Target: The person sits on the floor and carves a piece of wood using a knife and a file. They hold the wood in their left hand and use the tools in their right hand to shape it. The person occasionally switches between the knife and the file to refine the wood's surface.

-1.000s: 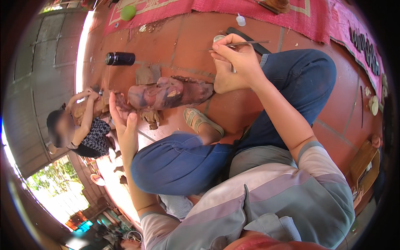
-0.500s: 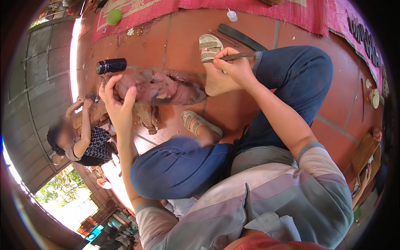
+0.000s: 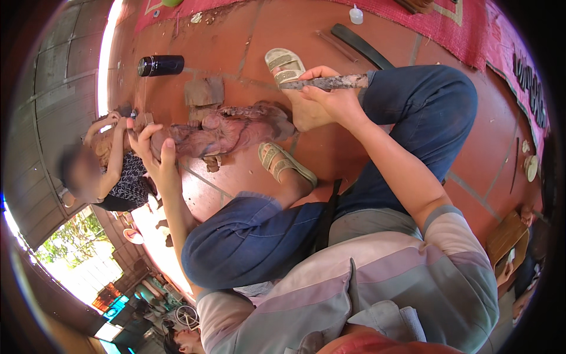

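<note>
A reddish-brown carved wooden figure [image 3: 239, 131] lies lengthwise on the floor in front of me, with dark lines across its surface. My left hand [image 3: 157, 154] grips its left end, fingers on one side and thumb on the other. My right hand [image 3: 337, 101], near my foot, is closed around a long flat tool [image 3: 330, 82] with a mottled grey and brown face. The tool points left, its tip over my sandal and apart from the carving. I cannot make out exactly what kind of tool it is. Brown wooden blocks [image 3: 204, 93] lie beside the carving.
A black cylindrical bottle [image 3: 161, 65] lies beyond the carving. A dark curved strip [image 3: 361, 46] and a small white bottle [image 3: 356, 15] are farther off. Several dark tools [image 3: 530, 88] rest on a pink mat at right. Another person [image 3: 112, 168] works at left.
The carving has been turned, showing another side and uncovering the blocks beyond it. My left hand has shifted left with its end. The tool in my right hand has rotated, broad face showing.
</note>
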Available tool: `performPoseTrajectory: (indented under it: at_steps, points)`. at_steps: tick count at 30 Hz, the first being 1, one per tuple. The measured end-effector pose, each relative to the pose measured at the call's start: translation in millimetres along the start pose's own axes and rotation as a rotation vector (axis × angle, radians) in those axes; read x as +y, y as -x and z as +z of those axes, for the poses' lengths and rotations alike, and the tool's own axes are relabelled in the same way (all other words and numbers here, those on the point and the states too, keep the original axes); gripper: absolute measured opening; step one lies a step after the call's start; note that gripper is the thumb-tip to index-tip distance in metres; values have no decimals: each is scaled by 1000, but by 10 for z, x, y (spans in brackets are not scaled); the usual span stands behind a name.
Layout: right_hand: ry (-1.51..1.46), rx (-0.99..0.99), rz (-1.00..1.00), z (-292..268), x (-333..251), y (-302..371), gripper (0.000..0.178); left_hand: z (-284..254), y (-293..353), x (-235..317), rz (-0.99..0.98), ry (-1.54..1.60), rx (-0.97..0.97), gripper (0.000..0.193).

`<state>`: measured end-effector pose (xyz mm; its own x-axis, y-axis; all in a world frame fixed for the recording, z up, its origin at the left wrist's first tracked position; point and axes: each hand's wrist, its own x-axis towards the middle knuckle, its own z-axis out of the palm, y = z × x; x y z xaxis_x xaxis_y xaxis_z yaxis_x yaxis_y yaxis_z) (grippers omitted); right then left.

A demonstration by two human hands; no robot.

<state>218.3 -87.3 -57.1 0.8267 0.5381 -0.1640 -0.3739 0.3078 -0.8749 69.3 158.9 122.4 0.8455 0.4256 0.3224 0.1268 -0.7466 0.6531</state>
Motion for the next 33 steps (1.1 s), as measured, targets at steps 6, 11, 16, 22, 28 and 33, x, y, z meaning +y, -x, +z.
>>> performPoseTrajectory:
  at_steps: [6,11,16,22,28,33]
  points:
    - [-73,-74,173,-17,27,-38,24,290,-490,-54,172,-260,38,25]
    - [-81,-8,164,19,112,-114,18,390,-805,-49,48,-153,-1,23]
    - [-111,19,155,-76,194,-178,16,-133,-610,-536,37,18,92,23]
    - [-138,-24,161,120,240,-209,13,-539,-274,-670,-183,215,99,28]
    - [-97,-59,223,179,267,-134,12,-944,87,-1146,-268,576,250,31]
    - [-94,-116,248,263,279,-134,13,-915,257,-1269,-231,648,483,29]
